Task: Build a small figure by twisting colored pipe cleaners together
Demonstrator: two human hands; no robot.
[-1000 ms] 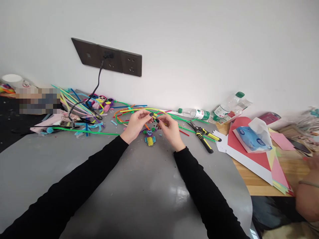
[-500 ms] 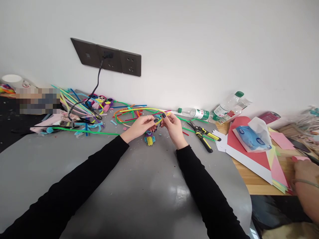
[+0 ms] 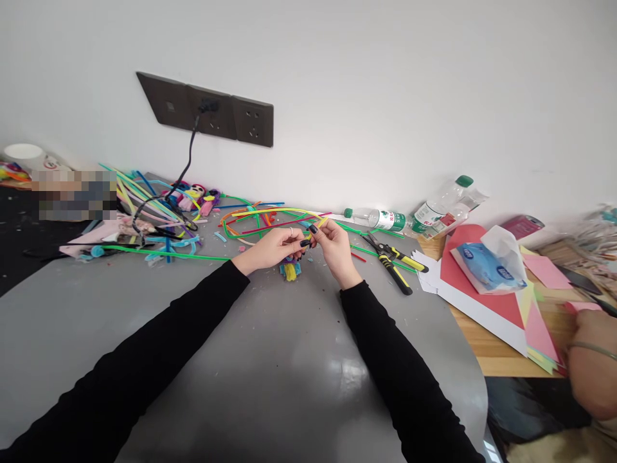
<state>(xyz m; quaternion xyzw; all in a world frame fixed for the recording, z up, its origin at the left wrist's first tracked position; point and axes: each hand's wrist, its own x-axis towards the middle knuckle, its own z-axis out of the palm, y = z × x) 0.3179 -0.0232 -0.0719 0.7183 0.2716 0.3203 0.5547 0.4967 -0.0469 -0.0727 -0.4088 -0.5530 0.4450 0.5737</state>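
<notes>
My left hand (image 3: 270,248) and my right hand (image 3: 333,249) meet above the grey mat, fingertips almost touching. Both pinch a short yellow pipe cleaner (image 3: 323,222), whose end pokes up past the right fingers; most of it is hidden by the fingers. Just below the left fingertips, a small fuzzy figure (image 3: 290,272) in yellow, blue and purple lies on the mat, its top covered by my hand. Behind my hands lie loose pipe cleaners (image 3: 277,211) in several colours. Yellow-and-black pliers (image 3: 391,263) rest to the right, jaws apart.
Plastic bottles (image 3: 380,219) lie along the wall. On the right are a blue tissue pack (image 3: 491,267), coloured paper (image 3: 475,292) and another person's hand (image 3: 590,334). Small fuzzy dolls (image 3: 195,196) and a black cable (image 3: 189,157) are on the left.
My fingertips have drawn closer together and shifted slightly around the yellow pipe cleaner, my left hand dipping a little over the figure. The other person's hand at right has shifted slightly.
</notes>
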